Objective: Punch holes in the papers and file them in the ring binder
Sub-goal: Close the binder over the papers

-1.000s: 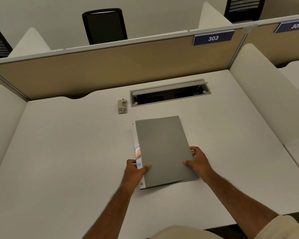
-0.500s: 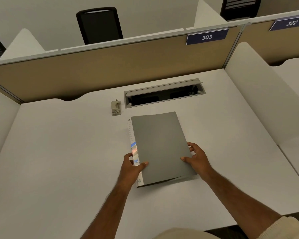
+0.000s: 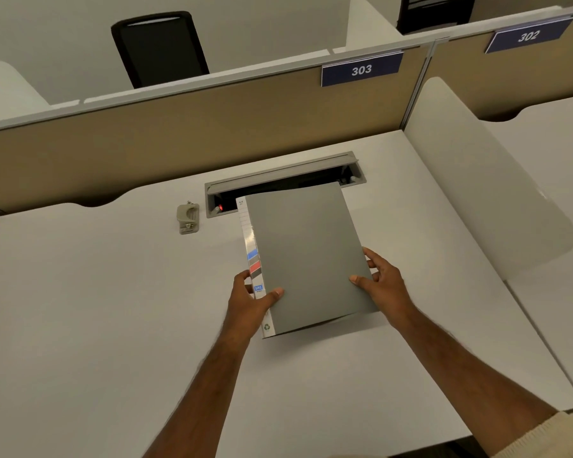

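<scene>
While the flat grey plastic ring binder (image 3: 306, 256) sits closed and tilted above the white table (image 3: 80, 309), left hand (image 3: 250, 304) grips its label-striped spine edge, right hand (image 3: 382, 285) grips its opposite edge, small beige metal hole punch (image 3: 188, 218) standing apart at the binder's far left.

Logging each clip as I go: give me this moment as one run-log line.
stage: binder handling | left hand: grips spine edge | right hand: grips open edge | grey ring binder: closed | hole punch: untouched on desk | papers: none visible

Head view; looks down, desk (image 3: 80, 309) close
</scene>
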